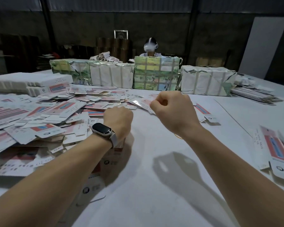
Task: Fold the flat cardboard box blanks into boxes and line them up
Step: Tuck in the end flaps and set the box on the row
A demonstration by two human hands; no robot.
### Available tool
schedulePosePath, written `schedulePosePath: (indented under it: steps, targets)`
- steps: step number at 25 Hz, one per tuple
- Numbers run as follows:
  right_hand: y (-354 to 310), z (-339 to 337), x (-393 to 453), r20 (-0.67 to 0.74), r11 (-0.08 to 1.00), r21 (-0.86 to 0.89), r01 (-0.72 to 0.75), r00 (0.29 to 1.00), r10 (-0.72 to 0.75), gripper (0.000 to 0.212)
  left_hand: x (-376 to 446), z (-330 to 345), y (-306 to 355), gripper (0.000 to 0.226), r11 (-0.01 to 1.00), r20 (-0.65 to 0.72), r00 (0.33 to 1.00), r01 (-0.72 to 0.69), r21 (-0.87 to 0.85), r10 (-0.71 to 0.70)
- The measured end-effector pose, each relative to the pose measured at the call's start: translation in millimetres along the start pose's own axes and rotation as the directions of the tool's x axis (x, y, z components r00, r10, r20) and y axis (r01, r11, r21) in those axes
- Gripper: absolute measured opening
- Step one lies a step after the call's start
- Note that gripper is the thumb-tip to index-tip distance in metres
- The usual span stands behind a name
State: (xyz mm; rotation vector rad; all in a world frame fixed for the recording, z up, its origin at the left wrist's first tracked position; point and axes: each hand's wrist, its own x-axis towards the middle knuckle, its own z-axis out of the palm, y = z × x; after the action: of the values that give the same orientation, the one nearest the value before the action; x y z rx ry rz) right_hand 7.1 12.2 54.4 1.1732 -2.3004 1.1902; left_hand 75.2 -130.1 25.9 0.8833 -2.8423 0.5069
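Beside the pile of blanks [56, 112], the right hand [172, 110] pinched a thin, light, glossy blank [143, 102] by its edge, probably slippery; the left hand [118, 120] was curled, its hold hidden.

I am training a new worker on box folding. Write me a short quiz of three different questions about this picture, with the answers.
1. True or false: the left hand wears a watch on its wrist.
2. Where does the loose pile of flat box blanks lie: A) left of the hands, B) right of the hands, C) on the floor?
3. Fill in: the right hand has its fingers ____ and reaches to a blank at the pile's edge.

Key: 1 true. 2 A. 3 curled; whether it already grips the blank cannot be told. The wrapped bundles stand at the far side of the table.
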Motion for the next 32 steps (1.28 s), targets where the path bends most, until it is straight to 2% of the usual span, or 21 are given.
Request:
schedulePosePath:
  steps: [2,5,7,8,10,11,13,15,16,17,19,21,23,26,27,29,32]
  targets:
    - [0.6,-1.2,1.7,-0.019,1.000,-0.005,0.004,1.000,-0.004,0.024,-5.2,-14.0,13.7,0.032,0.997,-0.105,0.993,-0.054,-0.061,0.048]
    - [4.6,-10.0,5.0,-0.157,0.999,0.053,0.011,0.988,-0.002,0.021,-10.5,-44.1,28.2,0.034,0.961,-0.316,0.947,-0.132,-0.245,0.050]
    - [6.1,-19.3,5.4,-0.281,0.990,0.127,0.066,0.959,-0.028,0.015,-11.9,-60.0,31.2,0.035,0.878,-0.503,0.864,-0.258,-0.402,0.023]
    - [6.6,-24.0,4.9,-0.333,0.983,0.150,0.105,0.942,-0.050,0.009,-13.4,-66.5,30.0,0.036,0.796,-0.586,0.810,-0.349,-0.495,-0.009]
    - [7.4,-31.4,3.5,-0.385,0.973,0.173,0.154,0.920,-0.077,0.012,-14.9,-75.6,26.7,0.035,0.561,-0.673,0.729,-0.507,-0.654,-0.126]
    - [8.1,-33.3,3.1,-0.387,0.970,0.187,0.152,0.920,-0.070,0.019,-14.6,-77.0,25.4,0.033,0.441,-0.658,0.729,-0.536,-0.720,-0.189]
    - [8.8,-36.2,2.8,-0.365,0.971,0.213,0.107,0.931,-0.023,0.027,-14.2,-73.8,26.4,0.029,0.153,-0.529,0.807,-0.507,-0.848,-0.261]
    - [9.6,-35.7,3.0,-0.320,0.969,0.243,0.053,0.947,0.028,0.031,-16.7,-65.7,28.4,0.029,-0.203,-0.362,0.909,-0.402,-0.893,-0.206]
    - [9.4,-35.3,2.7,-0.294,0.962,0.271,0.032,0.955,0.051,0.033,-18.4,-62.2,29.8,0.030,-0.336,-0.296,0.943,-0.332,-0.881,-0.154]
    - [8.8,-35.0,2.3,-0.267,0.946,0.323,0.017,0.961,0.074,0.035,-19.2,-59.0,31.8,0.031,-0.415,-0.241,0.964,-0.265,-0.870,-0.110]
    - [6.3,-33.7,0.2,-0.216,0.867,0.498,0.004,0.969,0.119,0.036,-20.2,-54.1,37.2,0.034,-0.460,-0.171,0.984,-0.172,-0.871,-0.044]
    - [3.1,-31.3,-2.6,-0.207,0.765,0.642,0.039,0.970,0.125,0.036,-22.1,-52.5,44.2,0.033,-0.433,-0.175,0.983,-0.137,-0.891,0.050]
    - [1.2,-27.9,-4.8,-0.223,0.702,0.704,0.103,0.971,0.081,0.036,-26.1,-53.7,50.6,0.028,-0.383,-0.222,0.955,-0.133,-0.914,0.198]
    - [-0.7,-26.2,-4.3,-0.172,0.676,0.732,0.085,0.983,0.062,0.029,-30.8,-55.8,52.7,0.050,-0.364,-0.228,0.883,-0.070,-0.929,0.411]
    - [0.0,-26.5,-3.5,-0.160,0.679,0.731,0.068,0.984,0.073,0.030,-31.7,-56.6,52.0,0.056,-0.389,-0.218,0.865,-0.029,-0.921,0.452]
    - [1.5,-27.3,-2.4,-0.176,0.726,0.685,0.059,0.981,0.086,0.033,-32.5,-58.8,47.7,0.053,-0.462,-0.230,0.853,0.014,-0.887,0.469]
    - [6.3,-33.6,0.3,-0.315,0.916,0.373,0.147,0.949,-0.024,0.035,-32.5,-60.7,39.4,0.043,-0.555,-0.276,0.862,0.008,-0.832,0.426]
